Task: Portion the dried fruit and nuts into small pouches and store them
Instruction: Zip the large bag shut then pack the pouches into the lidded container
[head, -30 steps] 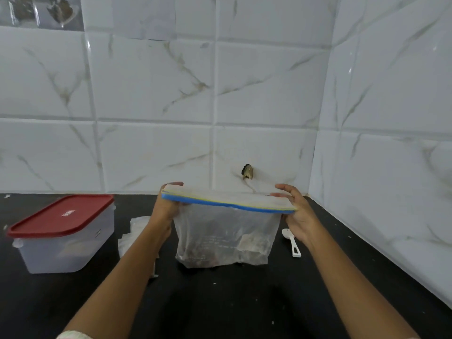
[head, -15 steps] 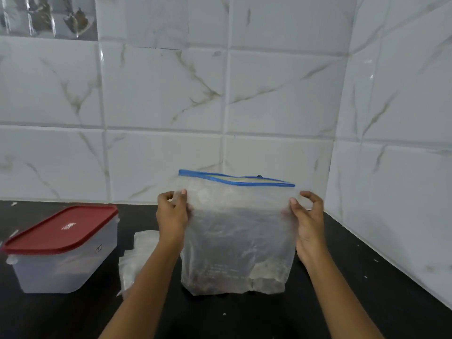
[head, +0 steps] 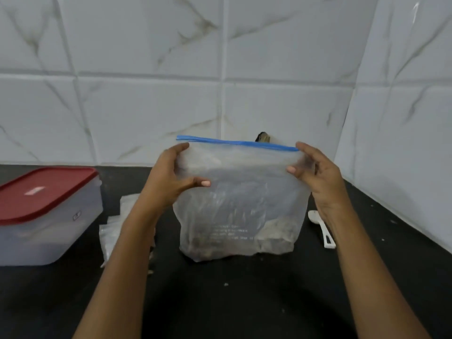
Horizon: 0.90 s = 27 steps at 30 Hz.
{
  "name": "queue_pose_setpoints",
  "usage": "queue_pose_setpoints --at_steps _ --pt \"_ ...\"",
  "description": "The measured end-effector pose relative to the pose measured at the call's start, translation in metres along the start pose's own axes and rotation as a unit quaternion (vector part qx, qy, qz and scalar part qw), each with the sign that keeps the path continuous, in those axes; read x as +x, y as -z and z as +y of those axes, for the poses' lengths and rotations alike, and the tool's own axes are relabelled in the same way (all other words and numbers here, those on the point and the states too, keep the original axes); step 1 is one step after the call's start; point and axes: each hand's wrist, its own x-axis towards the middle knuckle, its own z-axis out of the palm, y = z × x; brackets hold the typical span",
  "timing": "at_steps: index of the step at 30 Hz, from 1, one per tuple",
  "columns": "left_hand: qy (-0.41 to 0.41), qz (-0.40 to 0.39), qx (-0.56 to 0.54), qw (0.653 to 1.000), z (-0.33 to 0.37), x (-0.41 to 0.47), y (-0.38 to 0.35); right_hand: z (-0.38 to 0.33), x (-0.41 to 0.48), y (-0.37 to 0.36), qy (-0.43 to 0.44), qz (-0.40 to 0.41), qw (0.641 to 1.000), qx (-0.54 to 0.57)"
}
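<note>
- Bag (head: 239, 204) of dried fruit and nuts stands upright on the worktop (head: 232, 302), close to its back edge, toward the right corner.
- Blue zip strip (head: 237, 142) runs left to right along the top, just above both thumbs.
- Left hand (head: 171, 177) pinches the upper left side, thumb in front; right hand (head: 318, 172) pinches the upper right side likewise.
- Both hands are equally near the zip; opening it likely means parting the faces front to back.

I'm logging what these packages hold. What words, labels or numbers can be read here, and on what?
No text is legible.
On the zip bag: several white printed lines low on its front, too blurred to read.
On the red lid: a small white label, blurred.
On the container: a small dark side mark, too small.
</note>
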Motion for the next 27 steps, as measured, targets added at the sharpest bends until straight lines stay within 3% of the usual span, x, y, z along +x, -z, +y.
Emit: queue_pose_setpoints --at_steps 6,9,12,15,17,20,23,27 --pt "-0.010 0.102 0.026 0.994 -0.007 -0.008 -0.006 0.010 -0.001 -0.003 0.077 0.059 0.990 -0.106" --pt "0.027 0.092 -0.015 0.995 -0.008 -0.008 -0.006 0.012 -0.001 -0.004 0.076 0.053 0.990 -0.102" --pt "0.048 0.082 -0.034 0.995 -0.010 -0.009 -0.007 0.013 -0.005 -0.007 0.051 0.059 0.995 -0.062" --pt "0.053 0.123 -0.054 0.989 -0.011 -0.009 -0.010 0.015 -0.004 -0.010 -0.011 0.105 0.994 0.031" --pt "0.050 0.154 -0.067 0.985 -0.009 -0.008 -0.014 0.014 -0.003 -0.008 -0.077 0.067 0.990 0.101" --pt "0.041 0.203 -0.065 0.976 -0.007 -0.012 -0.019 0.014 -0.004 -0.005 -0.128 -0.026 0.988 0.087" --pt "0.023 0.250 -0.105 0.962 -0.002 -0.015 -0.022 0.018 -0.005 -0.007 -0.087 0.016 0.996 0.024" --pt "-0.064 0.279 -0.206 0.936 0.012 -0.018 -0.027 0.015 -0.002 -0.012 0.073 0.118 0.990 0.002"
